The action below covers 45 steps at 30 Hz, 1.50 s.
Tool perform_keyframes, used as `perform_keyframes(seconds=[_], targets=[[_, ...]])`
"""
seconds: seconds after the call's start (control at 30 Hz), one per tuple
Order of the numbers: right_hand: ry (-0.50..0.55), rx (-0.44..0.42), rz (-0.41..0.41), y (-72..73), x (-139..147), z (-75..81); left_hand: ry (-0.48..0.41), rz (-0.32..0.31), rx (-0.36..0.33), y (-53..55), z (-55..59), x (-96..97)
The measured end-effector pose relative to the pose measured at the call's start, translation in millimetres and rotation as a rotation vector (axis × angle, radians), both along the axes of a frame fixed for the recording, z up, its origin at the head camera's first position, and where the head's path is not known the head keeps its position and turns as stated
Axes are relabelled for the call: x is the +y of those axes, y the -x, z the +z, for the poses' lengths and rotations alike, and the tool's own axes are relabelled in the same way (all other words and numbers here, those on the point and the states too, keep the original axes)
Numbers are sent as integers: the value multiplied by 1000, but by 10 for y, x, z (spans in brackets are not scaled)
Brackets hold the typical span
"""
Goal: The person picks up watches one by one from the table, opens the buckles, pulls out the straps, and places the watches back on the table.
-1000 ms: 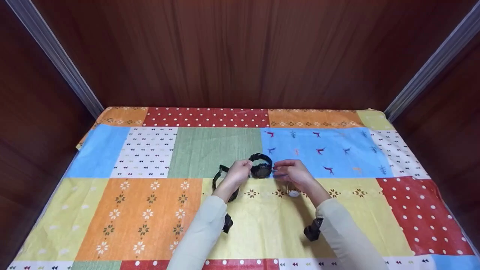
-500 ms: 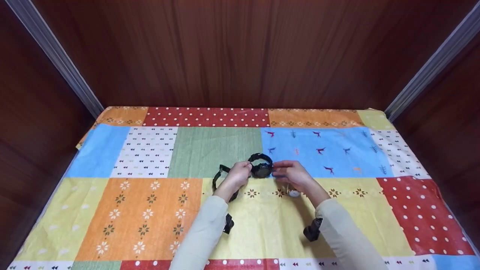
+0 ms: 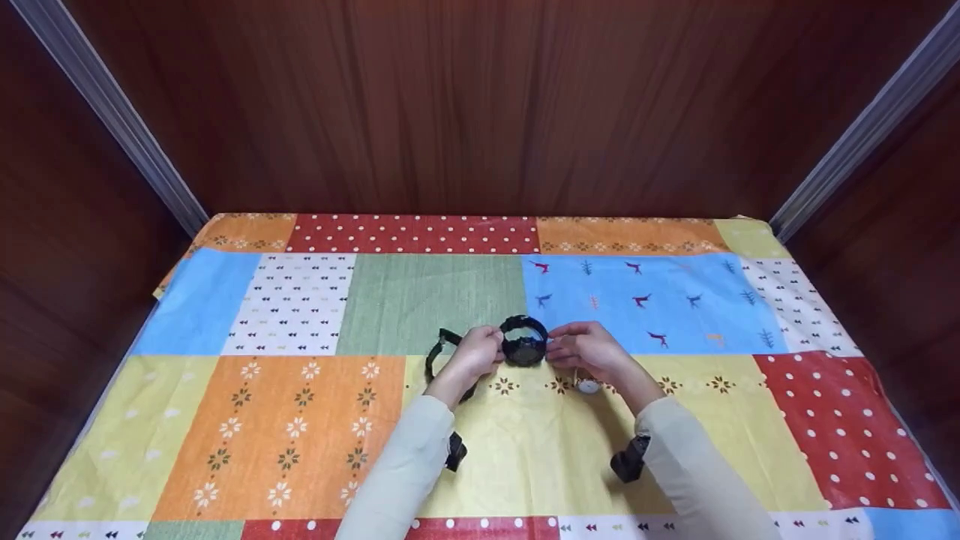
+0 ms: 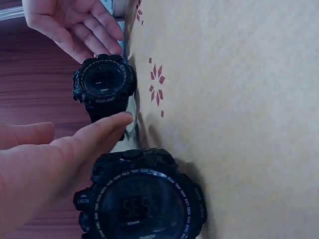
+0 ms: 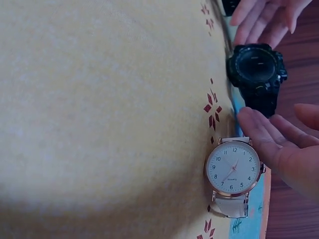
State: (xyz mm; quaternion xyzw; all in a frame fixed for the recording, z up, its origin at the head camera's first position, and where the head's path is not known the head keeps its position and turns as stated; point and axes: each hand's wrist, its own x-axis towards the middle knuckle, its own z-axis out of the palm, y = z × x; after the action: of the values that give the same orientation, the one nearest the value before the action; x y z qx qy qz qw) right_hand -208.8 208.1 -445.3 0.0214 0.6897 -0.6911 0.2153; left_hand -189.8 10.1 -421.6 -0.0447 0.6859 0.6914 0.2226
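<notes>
A black digital sports watch (image 3: 524,351) sits on the patchwork cloth with its strap looped behind it and its face toward me. My left hand (image 3: 478,352) is at its left side, fingers extended, fingertips at the case and strap. On the other side my right hand (image 3: 589,349) holds its fingers nearly straight, fingertips close to the strap; contact there is hard to tell. A second black digital watch (image 4: 142,204), reading SES, stands beneath my left hand. Below my right hand is a white-faced watch (image 5: 233,168) with a rose-gold case and pale strap.
A patchwork tablecloth (image 3: 292,435) covers the table. Dark wood panels (image 3: 480,112) enclose it at the back and both sides. Black wrist cameras (image 3: 628,459) hang under the sleeves.
The middle black watch has shifted slightly toward me, from the green and blue patches to the yellow patch's edge. Both hands stay beside it; the other two watches have not moved.
</notes>
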Motion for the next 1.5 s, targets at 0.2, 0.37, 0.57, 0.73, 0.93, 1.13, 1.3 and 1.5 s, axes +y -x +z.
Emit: perform_keyframes(seconds=[0.2, 0.37, 0.57, 0.73, 0.93, 1.13, 1.3, 1.5], targets=[[2, -37, 7, -17, 12, 20, -54, 19, 43, 333, -716, 38], [23, -76, -10, -24, 20, 35, -117, 31, 15, 395, -824, 65], [70, -68, -33, -35, 30, 83, -81, 36, -4, 23, -77, -14], [108, -59, -43, -41, 27, 156, -49, 46, 50, -39, 37, -80], [137, -33, -48, -56, 13, 266, -65, 70, 45, 0, 49, -130], [130, -9, -26, -74, -2, 352, -115, 86, 44, 10, 64, -182], [140, -7, -8, -99, -17, 433, -139, 102, 50, -18, 118, -234], [191, -7, 30, -133, -34, 530, -149, 111, 74, -51, 199, -315]])
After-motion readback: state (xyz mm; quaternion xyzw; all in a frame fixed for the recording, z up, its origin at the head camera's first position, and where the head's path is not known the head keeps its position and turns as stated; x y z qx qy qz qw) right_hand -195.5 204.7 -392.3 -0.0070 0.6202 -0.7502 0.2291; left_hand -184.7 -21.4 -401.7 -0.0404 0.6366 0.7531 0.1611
